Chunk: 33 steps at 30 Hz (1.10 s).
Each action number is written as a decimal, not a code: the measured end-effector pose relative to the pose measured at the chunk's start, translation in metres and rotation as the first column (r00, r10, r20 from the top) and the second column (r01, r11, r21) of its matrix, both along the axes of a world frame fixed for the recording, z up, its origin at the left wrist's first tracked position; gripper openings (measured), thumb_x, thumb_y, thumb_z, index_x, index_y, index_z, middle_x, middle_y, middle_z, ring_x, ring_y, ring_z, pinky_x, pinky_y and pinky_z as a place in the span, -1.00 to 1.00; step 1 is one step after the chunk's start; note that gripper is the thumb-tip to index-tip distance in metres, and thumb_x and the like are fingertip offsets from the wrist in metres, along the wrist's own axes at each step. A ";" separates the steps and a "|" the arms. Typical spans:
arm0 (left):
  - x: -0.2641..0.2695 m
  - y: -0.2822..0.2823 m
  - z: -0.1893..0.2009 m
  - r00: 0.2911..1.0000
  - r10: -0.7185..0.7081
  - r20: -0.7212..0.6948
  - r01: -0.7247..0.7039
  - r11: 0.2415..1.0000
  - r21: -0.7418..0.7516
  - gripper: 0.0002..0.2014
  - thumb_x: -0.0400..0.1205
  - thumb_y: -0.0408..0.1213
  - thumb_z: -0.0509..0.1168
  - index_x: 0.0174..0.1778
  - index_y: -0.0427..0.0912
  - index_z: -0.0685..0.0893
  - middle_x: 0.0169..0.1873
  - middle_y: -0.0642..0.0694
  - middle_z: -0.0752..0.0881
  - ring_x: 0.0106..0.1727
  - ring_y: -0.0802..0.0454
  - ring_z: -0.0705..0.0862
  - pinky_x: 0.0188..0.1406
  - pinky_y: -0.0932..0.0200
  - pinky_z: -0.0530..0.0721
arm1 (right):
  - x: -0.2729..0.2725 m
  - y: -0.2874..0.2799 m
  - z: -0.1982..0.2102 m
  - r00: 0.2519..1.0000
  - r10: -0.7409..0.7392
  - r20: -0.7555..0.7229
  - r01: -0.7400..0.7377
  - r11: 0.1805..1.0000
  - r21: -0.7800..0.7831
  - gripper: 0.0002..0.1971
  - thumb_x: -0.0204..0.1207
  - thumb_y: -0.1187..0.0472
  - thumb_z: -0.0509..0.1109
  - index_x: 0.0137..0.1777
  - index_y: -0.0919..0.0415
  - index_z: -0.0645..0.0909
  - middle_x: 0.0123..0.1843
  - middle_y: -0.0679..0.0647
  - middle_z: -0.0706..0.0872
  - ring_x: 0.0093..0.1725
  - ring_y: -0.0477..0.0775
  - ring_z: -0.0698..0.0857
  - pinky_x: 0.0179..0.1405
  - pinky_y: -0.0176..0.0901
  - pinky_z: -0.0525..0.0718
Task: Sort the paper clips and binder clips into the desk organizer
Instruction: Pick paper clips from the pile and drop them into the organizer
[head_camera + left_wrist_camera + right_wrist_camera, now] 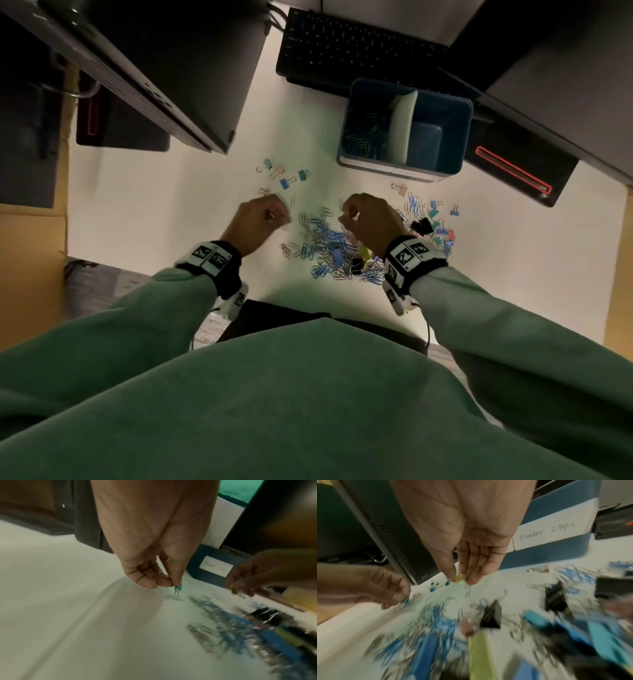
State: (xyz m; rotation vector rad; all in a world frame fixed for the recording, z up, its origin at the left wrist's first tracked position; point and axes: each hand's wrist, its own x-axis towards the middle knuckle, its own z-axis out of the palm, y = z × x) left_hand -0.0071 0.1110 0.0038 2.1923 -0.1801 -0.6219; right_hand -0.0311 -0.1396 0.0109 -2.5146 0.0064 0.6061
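My left hand (154,555) pinches a small teal binder clip (178,588) between thumb and fingertips, its wire handles hanging just above the bench (171,205). I hold it by the body so the handles dangle free and it drops cleanly. My right hand (471,545) pinches a small yellowish binder clip (460,577) the same way, thumb against curled fingertips, above the near edge of the pile.

The mixed pile (329,243) of blue and silver paper clips with a few larger binder clips lies between my hands and runs on under the right wrist, towards 3 o'clock. A smaller group of coloured binder clips (284,176) lies apart at about 11 o'clock from the pile, which I judge to be a staging spot for sorted pieces.

The desk organizer (406,128), a blue box with a pale divider, stands at about 1 o'clock from the pile, near the keyboard (342,44). Its left compartment already holds blue paper clips; the right one looks bare, as far as I can see. A handwritten label (547,534) on its front reads "Binder Clips", so both clips in my hands should go to the right side. Most of the sorting is still to do, I judge.
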 end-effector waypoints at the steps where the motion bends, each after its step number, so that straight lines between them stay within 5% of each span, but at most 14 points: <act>1: 0.005 0.008 -0.003 0.999 0.016 0.028 -0.018 0.998 0.062 -0.96 0.56 -0.37 0.43 -0.17 -0.20 0.70 -0.18 -0.07 0.76 -0.25 0.29 0.64 -0.08 0.42 0.61 | 0.007 0.000 0.002 0.999 -0.029 0.026 0.029 1.000 -0.011 -0.83 0.60 0.08 0.33 0.10 0.10 0.63 0.04 0.03 0.70 -0.03 0.07 0.67 -0.10 -0.14 0.58; 4: 0.008 0.017 -0.014 0.984 -0.015 0.180 -0.031 0.968 0.250 -0.84 0.56 -0.36 0.40 0.04 -0.15 0.68 -0.04 -0.16 0.64 -0.12 -0.02 0.63 0.00 -0.03 0.67 | 0.026 0.006 0.005 0.997 0.000 0.074 0.010 0.990 -0.140 -0.71 0.59 0.22 0.31 0.30 0.18 0.56 0.27 0.15 0.59 0.23 0.17 0.60 0.07 0.01 0.65; 8: -0.012 -0.007 -0.012 0.962 -0.236 0.141 0.175 0.921 0.347 -0.30 0.49 0.00 0.49 0.50 -0.16 0.43 0.29 -0.22 0.49 0.24 -0.16 0.52 0.27 -0.10 0.58 | 0.021 0.028 0.003 0.981 0.180 0.078 -0.162 0.966 -0.200 -0.50 0.51 0.13 0.45 0.39 0.27 0.44 0.34 0.23 0.47 0.32 0.22 0.48 0.10 0.09 0.68; 11: -0.026 -0.028 -0.013 0.949 -0.309 0.063 0.254 0.868 0.426 0.05 0.26 0.15 0.60 0.57 -0.24 0.30 0.39 -0.27 0.40 0.31 -0.24 0.46 0.28 -0.15 0.53 | 0.004 0.046 -0.006 0.951 0.302 -0.066 -0.309 0.932 -0.188 -0.40 0.35 0.05 0.58 0.31 0.27 0.44 0.26 0.21 0.44 0.24 0.23 0.47 -0.05 0.11 0.70; 15: -0.033 -0.043 -0.021 0.968 -0.236 0.089 0.196 0.926 0.322 -0.25 0.35 -0.13 0.61 0.41 -0.31 0.49 0.26 -0.28 0.50 0.18 -0.26 0.57 0.16 -0.11 0.62 | -0.013 0.048 -0.018 0.963 0.270 0.000 -0.267 0.952 -0.149 -0.73 0.52 0.25 0.42 0.16 0.30 0.52 0.19 0.22 0.51 0.18 0.25 0.54 -0.24 -0.04 0.48; 20: -0.022 -0.056 -0.014 0.928 -0.312 0.203 0.254 0.930 0.266 -0.81 0.51 -0.51 0.39 0.03 -0.42 0.68 -0.04 -0.34 0.65 0.00 -0.30 0.63 0.00 0.10 0.46 | -0.010 0.020 -0.023 0.993 0.106 -0.044 -0.105 0.994 0.037 -0.82 0.55 0.30 0.33 0.11 0.31 0.64 0.05 0.25 0.64 0.05 0.28 0.64 -0.02 0.02 0.60; 23: -0.014 -0.059 -0.015 0.953 -0.273 0.133 0.231 0.936 0.264 -0.85 0.59 -0.45 0.31 0.06 -0.35 0.68 -0.01 -0.28 0.63 -0.01 -0.24 0.63 -0.09 0.17 0.44 | -0.008 0.005 -0.019 0.998 -0.067 -0.008 0.067 0.990 0.122 -0.81 0.53 0.28 0.38 0.11 0.26 0.71 0.04 0.22 0.76 0.02 0.25 0.71 0.07 0.09 0.67; 27: -0.006 -0.056 -0.021 0.970 -0.239 0.049 0.220 0.943 0.248 -0.86 0.58 -0.34 0.36 0.03 -0.24 0.67 -0.05 -0.20 0.58 -0.10 -0.22 0.65 -0.14 0.15 0.49 | -0.007 -0.009 -0.008 0.977 -0.211 -0.028 0.212 0.953 0.218 -0.88 0.52 0.25 0.47 0.02 0.19 0.76 -0.04 0.13 0.82 -0.09 0.10 0.75 -0.10 -0.01 0.75; 30: -0.004 -0.060 -0.022 0.965 -0.256 0.053 0.234 0.936 0.263 -0.72 0.56 -0.20 0.40 0.13 -0.19 0.59 0.00 -0.18 0.54 -0.11 -0.13 0.63 -0.15 0.11 0.56 | -0.007 -0.016 0.006 0.968 -0.248 -0.038 0.247 0.919 0.307 -0.89 0.52 0.22 0.49 0.01 0.20 0.76 -0.07 0.10 0.82 -0.14 0.00 0.74 -0.23 -0.21 0.71; 33: -0.008 -0.072 -0.021 0.950 -0.305 0.071 0.264 0.902 0.341 -0.61 0.53 -0.11 0.45 0.20 -0.12 0.52 0.06 -0.18 0.52 -0.05 -0.09 0.64 -0.14 -0.01 0.70 | -0.003 -0.018 0.027 0.968 -0.253 -0.004 0.238 0.906 0.349 -0.86 0.52 0.18 0.49 0.01 0.20 0.77 -0.10 0.04 0.83 -0.13 -0.06 0.75 -0.09 -0.21 0.71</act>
